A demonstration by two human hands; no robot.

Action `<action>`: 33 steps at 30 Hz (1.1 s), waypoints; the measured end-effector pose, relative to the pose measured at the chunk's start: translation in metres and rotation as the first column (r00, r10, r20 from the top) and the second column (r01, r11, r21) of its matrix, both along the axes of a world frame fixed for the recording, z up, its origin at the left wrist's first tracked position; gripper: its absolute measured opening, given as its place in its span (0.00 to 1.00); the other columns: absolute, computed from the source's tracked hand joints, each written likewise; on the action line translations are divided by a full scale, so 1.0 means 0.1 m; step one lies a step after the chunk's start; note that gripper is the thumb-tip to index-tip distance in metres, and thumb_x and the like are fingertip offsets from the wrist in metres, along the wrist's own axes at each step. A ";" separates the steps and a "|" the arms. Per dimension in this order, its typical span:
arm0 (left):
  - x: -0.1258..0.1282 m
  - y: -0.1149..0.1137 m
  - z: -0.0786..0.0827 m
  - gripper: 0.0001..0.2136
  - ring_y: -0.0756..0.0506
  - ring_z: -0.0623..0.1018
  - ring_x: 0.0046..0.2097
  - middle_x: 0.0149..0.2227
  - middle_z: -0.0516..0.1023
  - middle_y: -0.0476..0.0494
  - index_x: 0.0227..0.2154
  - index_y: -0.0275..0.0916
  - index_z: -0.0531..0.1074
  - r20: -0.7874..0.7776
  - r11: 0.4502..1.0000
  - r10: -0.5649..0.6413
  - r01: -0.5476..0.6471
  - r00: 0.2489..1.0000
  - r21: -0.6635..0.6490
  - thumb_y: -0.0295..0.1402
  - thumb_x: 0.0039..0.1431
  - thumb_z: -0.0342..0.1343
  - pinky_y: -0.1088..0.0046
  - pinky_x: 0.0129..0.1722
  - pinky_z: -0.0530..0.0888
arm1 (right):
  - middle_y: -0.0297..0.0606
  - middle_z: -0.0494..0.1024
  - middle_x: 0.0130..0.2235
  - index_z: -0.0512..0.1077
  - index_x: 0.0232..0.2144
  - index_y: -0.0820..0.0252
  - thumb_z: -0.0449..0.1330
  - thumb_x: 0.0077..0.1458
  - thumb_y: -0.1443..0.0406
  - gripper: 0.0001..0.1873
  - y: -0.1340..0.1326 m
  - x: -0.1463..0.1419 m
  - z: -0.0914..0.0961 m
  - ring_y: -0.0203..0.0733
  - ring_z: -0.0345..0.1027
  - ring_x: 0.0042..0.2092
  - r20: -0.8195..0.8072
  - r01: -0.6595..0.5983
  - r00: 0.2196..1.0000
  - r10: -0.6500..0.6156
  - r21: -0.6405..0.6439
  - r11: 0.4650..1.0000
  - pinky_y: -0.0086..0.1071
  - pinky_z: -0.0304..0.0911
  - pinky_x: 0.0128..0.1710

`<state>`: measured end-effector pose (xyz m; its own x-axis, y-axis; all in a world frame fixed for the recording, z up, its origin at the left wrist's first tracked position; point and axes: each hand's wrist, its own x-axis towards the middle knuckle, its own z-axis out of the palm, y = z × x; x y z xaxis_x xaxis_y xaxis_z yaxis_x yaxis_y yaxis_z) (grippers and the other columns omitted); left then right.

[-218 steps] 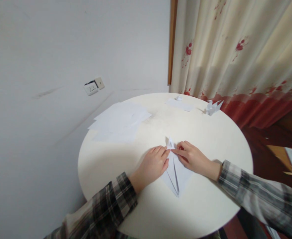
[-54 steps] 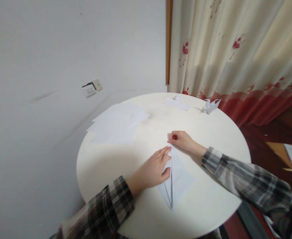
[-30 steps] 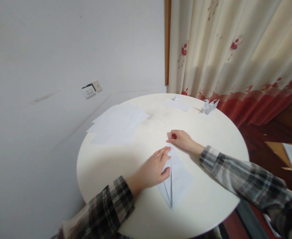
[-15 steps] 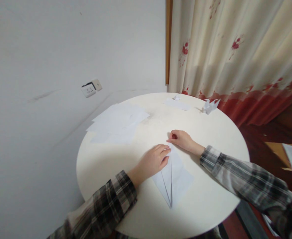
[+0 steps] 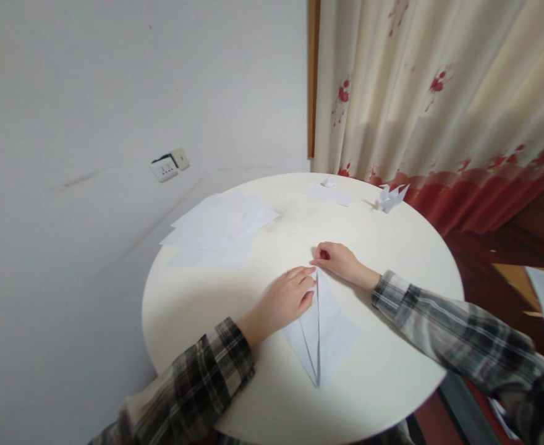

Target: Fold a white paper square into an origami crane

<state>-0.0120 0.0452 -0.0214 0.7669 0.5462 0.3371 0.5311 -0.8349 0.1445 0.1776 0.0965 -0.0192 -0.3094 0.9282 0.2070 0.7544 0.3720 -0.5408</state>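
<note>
A white sheet folded into a long kite shape [image 5: 325, 330] lies on the round cream table [image 5: 392, 259], its narrow point toward me. My left hand [image 5: 284, 300] rests on the left flap near the top, fingers curled and pressing the paper. My right hand [image 5: 339, 259] pinches the far tip of the folded sheet with closed fingers. Both wrists wear plaid sleeves.
A loose stack of white sheets [image 5: 221, 228] lies at the table's far left. A flat paper scrap [image 5: 330, 193] and a finished paper crane [image 5: 389, 196] sit at the far edge. A curtain [image 5: 439, 105] hangs behind; a wall socket [image 5: 170, 165] is at left.
My left hand has slid up the left flap toward the top, its fingers curling from flat to bent. My right hand has kept its pinch on the far tip.
</note>
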 end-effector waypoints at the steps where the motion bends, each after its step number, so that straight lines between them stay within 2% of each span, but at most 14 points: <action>1: 0.00 0.01 0.00 0.10 0.44 0.65 0.54 0.51 0.68 0.39 0.41 0.35 0.67 -0.008 1.000 -0.002 0.002 1.000 -0.005 0.27 0.57 0.47 0.64 0.55 0.64 | 0.31 0.69 0.24 0.67 0.24 0.60 0.60 0.49 0.59 0.10 0.00 0.00 0.00 0.32 0.58 0.26 0.003 0.001 1.000 -0.001 -0.003 1.000 0.26 0.47 0.25; 6: -0.01 0.00 0.05 0.10 0.43 0.64 0.56 0.53 0.66 0.38 0.41 0.36 0.65 -0.046 1.000 -0.007 0.007 0.999 0.002 0.28 0.56 0.47 0.61 0.55 0.62 | 0.31 0.68 0.24 0.68 0.24 0.60 0.60 0.48 0.59 0.10 0.02 0.00 -0.01 0.32 0.57 0.25 0.019 0.010 1.000 -0.009 -0.011 1.000 0.26 0.46 0.24; 11: 0.01 -0.03 0.11 0.08 0.41 0.67 0.52 0.51 0.68 0.38 0.40 0.36 0.66 -0.100 0.998 -0.003 0.009 0.995 0.061 0.28 0.57 0.47 0.60 0.51 0.64 | 0.31 0.69 0.24 0.68 0.24 0.60 0.61 0.48 0.59 0.10 0.04 0.00 -0.01 0.32 0.58 0.25 0.007 -0.003 1.000 0.003 -0.014 1.000 0.26 0.46 0.24; 19: -0.01 -0.09 0.14 0.08 0.42 0.71 0.42 0.36 0.72 0.39 0.40 0.33 0.65 -0.204 0.989 0.014 0.016 0.979 0.146 0.28 0.60 0.44 0.62 0.43 0.68 | 0.31 0.70 0.24 0.67 0.23 0.60 0.61 0.48 0.58 0.11 0.04 0.01 -0.02 0.32 0.58 0.25 0.016 0.007 1.000 -0.007 -0.007 1.000 0.26 0.46 0.25; 33: -0.19 -0.31 0.10 0.06 0.44 0.72 0.34 0.29 0.71 0.42 0.32 0.35 0.64 -0.123 0.980 0.021 0.004 0.992 0.200 0.26 0.60 0.43 0.66 0.34 0.70 | 0.31 0.69 0.24 0.66 0.23 0.60 0.61 0.48 0.59 0.11 0.02 0.00 -0.01 0.32 0.57 0.26 -0.002 -0.004 1.000 0.004 0.005 1.000 0.26 0.47 0.25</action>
<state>-0.0313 0.0138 -0.0116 0.8050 0.4845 0.3425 0.5417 -0.8356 -0.0913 0.1777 0.0988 -0.0203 -0.3122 0.9260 0.2123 0.7520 0.3775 -0.5404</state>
